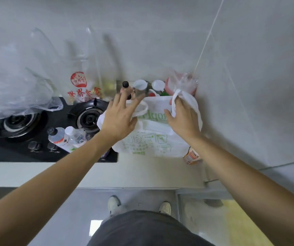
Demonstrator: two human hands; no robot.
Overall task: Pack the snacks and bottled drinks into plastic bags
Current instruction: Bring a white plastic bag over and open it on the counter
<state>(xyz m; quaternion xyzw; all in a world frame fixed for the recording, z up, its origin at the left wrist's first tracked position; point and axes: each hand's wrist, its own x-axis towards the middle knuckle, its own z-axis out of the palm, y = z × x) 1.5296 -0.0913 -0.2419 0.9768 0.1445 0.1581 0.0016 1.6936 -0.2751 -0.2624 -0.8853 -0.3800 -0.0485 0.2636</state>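
Observation:
A white plastic bag (148,142) with green print lies on the counter right of the stove. My right hand (181,118) grips one of its handles, which loops up over my fingers. My left hand (120,116) rests on the bag's left side with fingers spread, next to the other handle (142,107). Two clear bottled drinks (66,137) lie on the stove's front edge. An orange snack packet (191,157) peeks out at the bag's right corner. A clear bag with red print (82,86) stands behind the burners.
A black two-burner gas stove (27,150) fills the left, with a crumpled clear bag (15,91) over its left burner. Jars and seasoning bottles (142,86) and a pink container under clear plastic (183,82) line the tiled wall. The counter edge runs just below the bag.

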